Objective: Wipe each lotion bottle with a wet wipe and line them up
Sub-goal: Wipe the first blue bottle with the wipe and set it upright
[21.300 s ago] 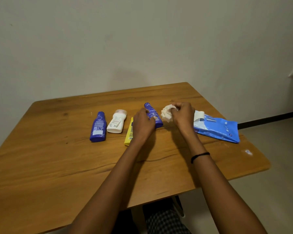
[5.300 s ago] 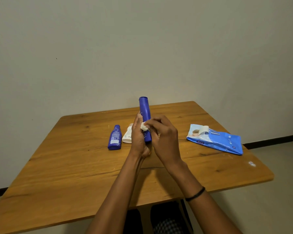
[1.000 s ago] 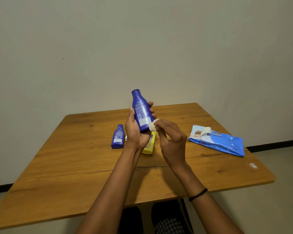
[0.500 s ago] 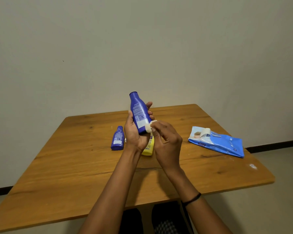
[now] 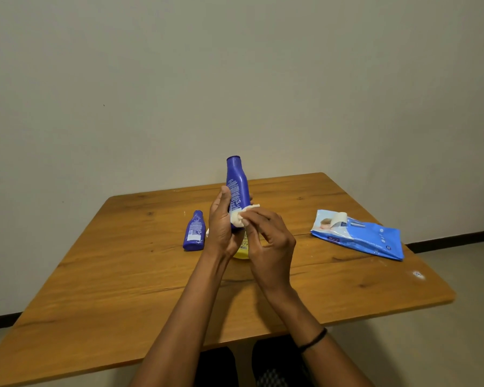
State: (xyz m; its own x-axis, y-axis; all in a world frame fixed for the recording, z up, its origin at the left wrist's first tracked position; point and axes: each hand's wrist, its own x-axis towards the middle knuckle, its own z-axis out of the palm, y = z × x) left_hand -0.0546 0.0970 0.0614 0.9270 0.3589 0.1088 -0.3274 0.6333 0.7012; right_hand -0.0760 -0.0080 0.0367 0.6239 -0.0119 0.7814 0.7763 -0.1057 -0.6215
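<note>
In the head view, the left hand (image 5: 221, 227) grips the tall blue bottle (image 5: 236, 185) round its lower body, thumb on the near side, with the cap end up and clear of the table. Half a second ago the bottle leaned to the left. It now stands closer to upright. The right hand (image 5: 268, 238) pinches a bunched wet wipe (image 5: 238, 218) between fingertips and thumb and presses it on the lower front of the bottle, just beside the left thumb. A second ago the wipe sat at the bottle's right edge. It has since moved across the face, so the wiping of this bottle looks to be in progress, not done. Setting it in the row is yet to come.

The small blue bottle (image 5: 194, 231) lies on the table (image 5: 123, 275), just left of the left hand. The yellow bottle (image 5: 242, 250) lies behind the hands and is mostly hidden. A sliver of white at the left hand's edge may be another bottle, but too little shows to be sure.

The table is wooden, with visible grain and a small pale mark near its right edge. A blue pack of wipes (image 5: 358, 237), its flap lifted, lies well to the right of the hands. Behind is a plain pale wall (image 5: 235, 79) with a dark skirting, and a light floor (image 5: 444, 344) to the right.
</note>
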